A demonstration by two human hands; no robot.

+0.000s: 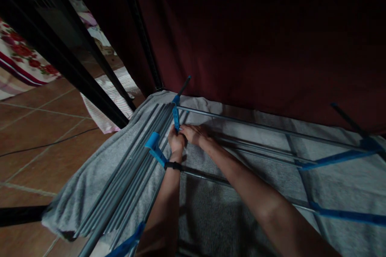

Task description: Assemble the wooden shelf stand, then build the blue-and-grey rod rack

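Observation:
My left hand (176, 140) and my right hand (194, 133) meet at a blue plastic connector (175, 117) standing upright on a grey metal rod frame. Both hands' fingers are closed at the base of that connector, where a long grey rod (259, 127) runs off to the right. A black band sits on my left wrist. A second blue connector (155, 147) lies just left of my left wrist, on a bundle of loose grey rods (129, 176).
A grey towel (211, 209) is spread under the rods on a tiled floor (39, 136). More blue connectors (331, 158) join rods at the right. A dark red fabric wall (256, 40) rises behind. Black bars (75, 72) cross the upper left.

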